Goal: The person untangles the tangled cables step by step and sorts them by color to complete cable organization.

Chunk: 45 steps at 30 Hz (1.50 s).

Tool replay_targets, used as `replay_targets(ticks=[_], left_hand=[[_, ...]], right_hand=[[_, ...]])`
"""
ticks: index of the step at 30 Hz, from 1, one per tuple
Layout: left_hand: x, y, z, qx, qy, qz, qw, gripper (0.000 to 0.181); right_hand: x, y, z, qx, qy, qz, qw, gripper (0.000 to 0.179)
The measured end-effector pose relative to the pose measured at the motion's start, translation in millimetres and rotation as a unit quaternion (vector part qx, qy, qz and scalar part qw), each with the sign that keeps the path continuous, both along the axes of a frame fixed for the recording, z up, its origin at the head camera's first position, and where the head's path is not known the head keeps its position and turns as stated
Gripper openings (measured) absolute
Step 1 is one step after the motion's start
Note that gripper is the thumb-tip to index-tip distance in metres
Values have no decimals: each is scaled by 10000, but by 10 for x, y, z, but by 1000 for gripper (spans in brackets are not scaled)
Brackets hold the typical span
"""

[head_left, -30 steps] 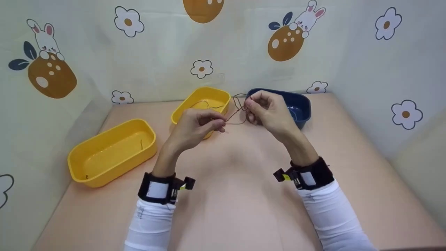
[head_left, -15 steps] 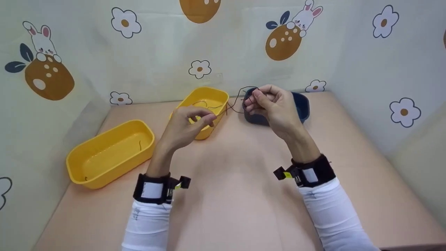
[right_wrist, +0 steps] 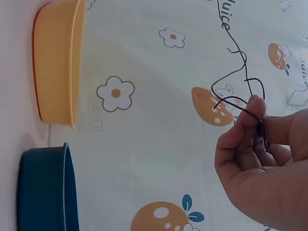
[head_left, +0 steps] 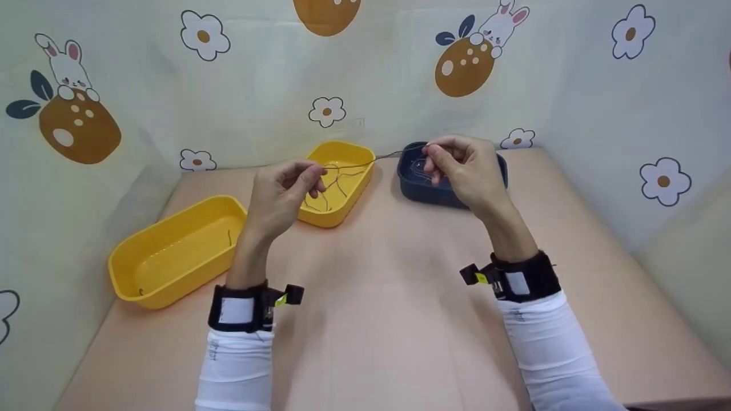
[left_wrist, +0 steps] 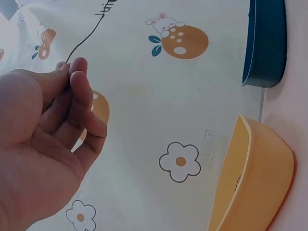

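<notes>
A thin dark wire [head_left: 374,162] stretches almost straight between my two raised hands. My left hand [head_left: 280,197] pinches one end between thumb and index finger; in the left wrist view the wire [left_wrist: 85,39] runs up from those fingertips. My right hand [head_left: 471,171] pinches the other part. Bent, looped lengths of wire [right_wrist: 228,77] stick out around the right fingertips in the right wrist view. Behind the hands, several thin wire pieces [head_left: 341,185] lie in the middle yellow bin [head_left: 320,220]. Beyond my right hand stands a dark blue bin [head_left: 425,196], partly hidden by it.
Another yellow bin [head_left: 191,277] sits at the left, with a short wire piece [head_left: 229,237] at its far end and a small dark bit near its front. A pink-covered table [head_left: 377,319] meets patterned walls at the back and sides.
My hands have moved apart, the left one leftward and up, the right one slightly right. The tangled, slack wire between them has drawn out into a nearly straight line.
</notes>
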<state>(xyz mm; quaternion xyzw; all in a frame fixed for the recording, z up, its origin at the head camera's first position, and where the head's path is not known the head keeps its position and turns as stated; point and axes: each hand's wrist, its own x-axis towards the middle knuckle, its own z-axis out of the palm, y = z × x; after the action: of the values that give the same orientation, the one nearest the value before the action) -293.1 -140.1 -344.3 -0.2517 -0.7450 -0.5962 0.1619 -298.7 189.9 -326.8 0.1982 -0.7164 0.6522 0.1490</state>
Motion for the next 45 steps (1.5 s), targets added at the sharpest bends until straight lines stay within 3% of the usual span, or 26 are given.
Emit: replay_targets(ticks=[6, 10, 14, 17, 20, 25, 28, 30, 34, 38, 45], left_hand=[[13, -23, 32, 492, -59, 349, 9982, 16], [8, -28, 36, 544, -74, 561, 9969, 18], [-7, -33, 26, 429, -67, 640, 9970, 20], [-17, -68, 12, 71, -245, 423, 9988, 19], [-12, -121, -3, -636, -584, 14, 9963, 19], [7, -120, -21, -1851, -910, -575, 9768, 25], [20, -17, -28, -2287, -863, -737, 9669, 26], [31, 86, -32, -2421, -717, -727, 9649, 27], [65, 310, -44, -2310, -408, -572, 9704, 31], [97, 466, -68, -2106, -322, -548, 9755, 24], [94, 538, -109, -1343, -153, -744, 9880, 13]], right_hand=[[18, 28, 9, 890, 131, 42, 9959, 14], [36, 24, 17, 1454, 197, -142, 9891, 16], [58, 13, 26, 1618, 218, -403, 9858, 16], [71, 7, 27, 1504, 160, -485, 9873, 16], [81, -6, 24, 1329, 131, -456, 9900, 15], [92, -57, 2, 1429, 262, -448, 9884, 15], [107, -111, -8, 1689, 358, -491, 9838, 15], [120, -152, -10, 1873, 413, -483, 9802, 15], [148, -228, -23, 2094, 567, -393, 9754, 14], [168, -280, -38, 1921, 707, -269, 9785, 15], [165, -280, -35, 1553, 623, 62, 9859, 16]])
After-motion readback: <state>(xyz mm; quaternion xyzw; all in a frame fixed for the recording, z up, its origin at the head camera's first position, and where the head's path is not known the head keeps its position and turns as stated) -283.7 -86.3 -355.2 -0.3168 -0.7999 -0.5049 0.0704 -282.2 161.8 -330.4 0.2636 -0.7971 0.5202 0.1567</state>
